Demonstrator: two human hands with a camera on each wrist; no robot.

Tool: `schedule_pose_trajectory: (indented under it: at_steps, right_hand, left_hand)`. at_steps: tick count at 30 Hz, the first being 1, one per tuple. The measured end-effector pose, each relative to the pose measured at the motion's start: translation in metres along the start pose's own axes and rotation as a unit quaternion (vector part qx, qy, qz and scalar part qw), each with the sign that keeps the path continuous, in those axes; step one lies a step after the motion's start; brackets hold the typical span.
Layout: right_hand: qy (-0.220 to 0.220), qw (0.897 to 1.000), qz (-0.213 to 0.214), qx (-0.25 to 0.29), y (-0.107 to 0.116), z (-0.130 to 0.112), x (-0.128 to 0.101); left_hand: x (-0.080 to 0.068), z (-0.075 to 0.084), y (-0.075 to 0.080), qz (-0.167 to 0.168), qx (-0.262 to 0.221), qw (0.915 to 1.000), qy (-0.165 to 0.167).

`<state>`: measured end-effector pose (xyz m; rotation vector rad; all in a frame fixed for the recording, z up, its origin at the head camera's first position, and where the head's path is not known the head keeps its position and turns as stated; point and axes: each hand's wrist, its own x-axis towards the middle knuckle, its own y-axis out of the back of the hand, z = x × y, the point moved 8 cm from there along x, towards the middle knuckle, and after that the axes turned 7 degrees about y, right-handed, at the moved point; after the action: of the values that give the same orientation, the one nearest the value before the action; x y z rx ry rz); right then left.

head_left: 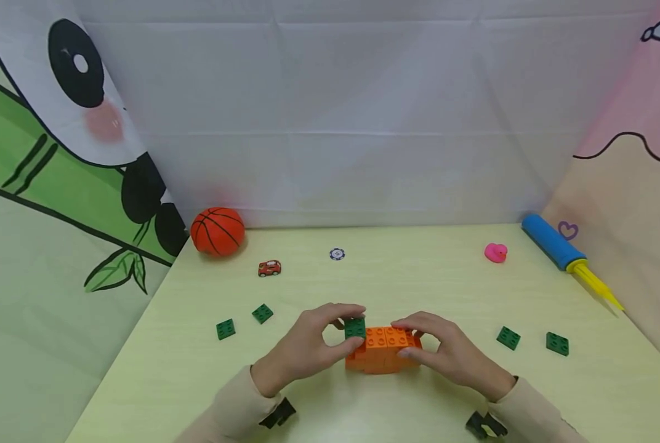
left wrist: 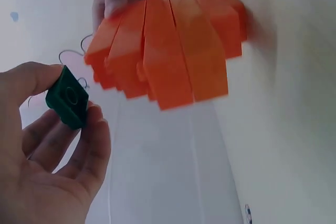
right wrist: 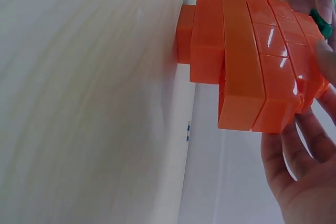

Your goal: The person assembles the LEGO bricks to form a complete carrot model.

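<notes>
An orange block structure (head_left: 382, 357) built of stacked toy bricks stands on the table in front of the person, with studs on its top. Between thumb and fingers the left hand (head_left: 313, 341) pinches a green brick (head_left: 354, 327) over the structure's left end. In the left wrist view this green brick (left wrist: 69, 98) is tilted and apart from the orange bricks (left wrist: 173, 51). The right hand (head_left: 446, 347) grips the structure's right end, thumb in front and fingers behind. From the right wrist view, the orange structure (right wrist: 257, 56) widens upward in stepped layers from a narrower base.
Loose green bricks lie left (head_left: 226, 329) and right (head_left: 508, 338) on the table (head_left: 418, 283). Farther back are a small basketball (head_left: 218, 232), a red toy car (head_left: 269, 267), a poker chip (head_left: 337, 253), a pink rubber duck (head_left: 496, 252) and a blue-and-yellow pump (head_left: 554, 242).
</notes>
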<state>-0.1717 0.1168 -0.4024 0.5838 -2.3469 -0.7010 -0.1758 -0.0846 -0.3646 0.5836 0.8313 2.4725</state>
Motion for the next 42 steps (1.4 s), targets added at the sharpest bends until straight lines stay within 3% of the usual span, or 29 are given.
schedule_pose_trajectory:
  at_steps: [4,8,19,27,31,35,39,42]
  right_hand:
    - [0.008,1.0,0.001,0.001,0.0,-0.001,0.001]
    - [0.011,1.0,-0.001,-0.002,0.0,-0.001,0.001]
    - [0.015,1.0,-0.002,-0.007,0.0,-0.003,0.001]
    - [0.004,1.0,-0.002,-0.005,0.0,-0.003,0.001]
    - [-0.009,1.0,-0.005,-0.003,-0.001,-0.001,0.0]
    - [-0.007,1.0,-0.004,-0.003,-0.001,0.0,-0.001]
    - [-0.001,1.0,-0.008,-0.003,-0.003,0.001,-0.001]
    - [-0.001,1.0,-0.006,-0.002,-0.003,0.002,-0.001]
  left_hand:
    - [0.003,0.008,-0.01,-0.005,0.003,0.9996,-0.027]
    - [0.003,0.009,-0.013,-0.009,0.007,0.9995,-0.028]
    - [0.007,0.005,-0.017,-0.048,0.012,0.9982,0.035]
    - [0.007,0.002,-0.018,-0.076,0.01,0.9962,0.043]
    - [0.0,-0.024,-0.009,-0.073,0.006,0.9938,0.083]
    - [-0.007,-0.068,0.018,-0.016,0.023,0.9899,0.139]
    - [-0.017,-0.112,0.051,0.044,0.064,0.9777,0.195]
    - [-0.026,-0.136,0.072,0.06,0.107,0.9622,0.243]
